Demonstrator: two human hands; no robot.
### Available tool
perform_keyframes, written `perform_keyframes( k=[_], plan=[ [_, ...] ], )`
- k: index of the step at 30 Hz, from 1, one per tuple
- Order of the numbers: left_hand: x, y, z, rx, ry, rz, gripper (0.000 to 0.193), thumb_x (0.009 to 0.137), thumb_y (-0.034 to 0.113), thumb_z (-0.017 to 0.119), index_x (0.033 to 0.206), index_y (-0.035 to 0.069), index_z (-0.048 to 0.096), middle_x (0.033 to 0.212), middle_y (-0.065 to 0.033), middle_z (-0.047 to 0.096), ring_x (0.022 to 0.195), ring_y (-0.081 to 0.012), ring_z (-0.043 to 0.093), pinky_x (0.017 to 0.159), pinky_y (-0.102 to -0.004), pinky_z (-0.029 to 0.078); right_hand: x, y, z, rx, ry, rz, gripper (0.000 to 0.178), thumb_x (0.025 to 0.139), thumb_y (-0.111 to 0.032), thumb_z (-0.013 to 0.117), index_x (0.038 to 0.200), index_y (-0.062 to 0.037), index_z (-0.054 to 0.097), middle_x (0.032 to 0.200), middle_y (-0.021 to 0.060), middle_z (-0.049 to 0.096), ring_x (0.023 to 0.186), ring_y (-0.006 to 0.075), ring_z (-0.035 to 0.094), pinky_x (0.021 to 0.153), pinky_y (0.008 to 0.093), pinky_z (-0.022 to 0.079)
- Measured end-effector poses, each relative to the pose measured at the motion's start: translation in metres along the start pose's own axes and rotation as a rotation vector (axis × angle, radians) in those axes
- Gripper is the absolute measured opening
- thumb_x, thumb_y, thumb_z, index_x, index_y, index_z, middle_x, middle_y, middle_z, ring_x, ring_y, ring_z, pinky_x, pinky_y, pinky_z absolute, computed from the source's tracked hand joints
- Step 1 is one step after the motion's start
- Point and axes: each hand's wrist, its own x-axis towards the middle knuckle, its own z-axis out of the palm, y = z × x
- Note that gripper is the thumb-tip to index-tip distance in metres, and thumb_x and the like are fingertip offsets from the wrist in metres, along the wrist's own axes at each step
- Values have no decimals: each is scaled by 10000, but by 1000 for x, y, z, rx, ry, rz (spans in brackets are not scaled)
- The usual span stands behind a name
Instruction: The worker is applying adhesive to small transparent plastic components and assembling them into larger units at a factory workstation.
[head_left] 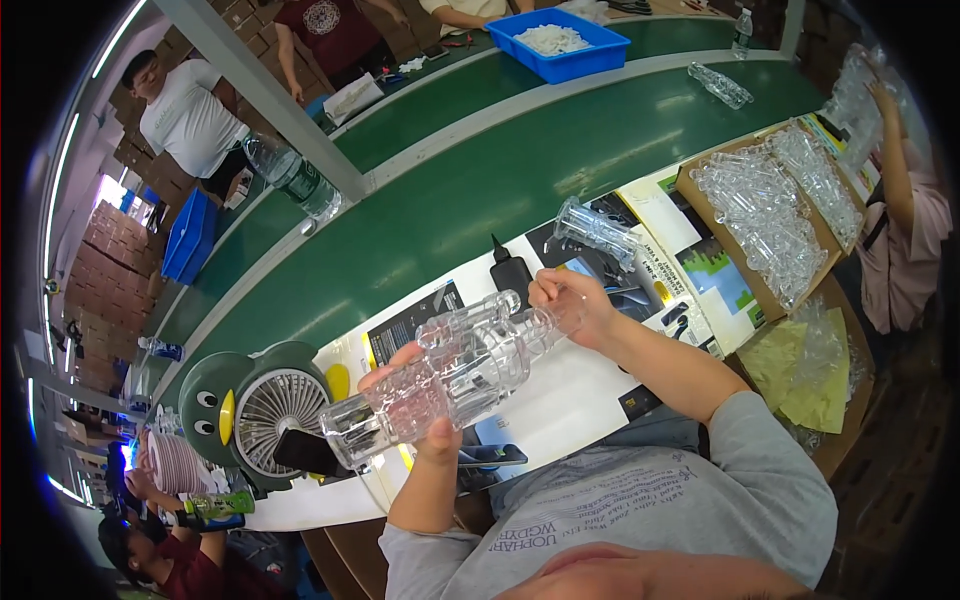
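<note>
My left hand (436, 448) is wrapped round a large clear plastic assembly (480, 368), a wide stepped cylinder with a thinner tube along its upper side. It is held tilted above the table, its square-edged end toward the lower left. At its narrow upper-right end, my right hand (578, 306) is closed with fingers pinched on the tip. Whether those fingers also hold a small separate part I cannot make out. Just behind the hands stands a black dropper bottle (511, 271) with a pointed nozzle. Another clear plastic piece (598, 234) lies beyond my right hand.
A cardboard box (735, 160) of clear tubular parts stands at the right. A green fan (275, 420) with a bird face is at the left, near a phone (490, 456). Beyond runs a green conveyor (440, 240) with a water bottle (292, 178) and a blue bin (560, 62). Other people work around.
</note>
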Motion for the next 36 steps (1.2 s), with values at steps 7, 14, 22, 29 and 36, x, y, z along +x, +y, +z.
perform_keyframes(
  k=[7,14,22,29,36],
  plan=[
    [2,2,-2,48,-42,-8,753,605,291,776,1153,141,281,1170,-195,445,1086,-267,451,931,-442,400,2,-11,9,29,-10,-15,285,870,-227,429,614,-121,361,670,0,373,639,122,357,617,253,343],
    [30,37,9,159,-195,60,770,637,250,763,1202,141,252,1185,-223,446,1106,-278,452,921,-402,387,3,6,7,-10,2,-33,289,879,-311,452,1052,-82,475,1003,78,532,926,154,503,830,286,391],
    [144,21,14,1162,-207,766,569,586,103,746,1096,104,493,1140,-91,519,1055,-290,490,883,-436,398,-4,1,18,-407,95,-458,300,887,-176,473,1165,-72,427,1053,44,485,868,102,487,777,252,402],
    [188,-93,-70,1901,-168,474,614,573,157,746,1127,189,484,1064,-55,536,1020,-273,497,844,-457,387,2,18,11,-859,15,-607,162,836,-75,520,987,-21,498,904,39,504,765,92,477,667,215,408],
    [186,-145,-133,2172,-302,536,602,606,195,744,1142,195,469,1049,-79,537,1025,-316,488,883,-570,344,-2,23,22,-1188,-12,-740,156,769,-21,588,914,-26,530,890,54,503,723,118,510,653,221,418]
  ],
)
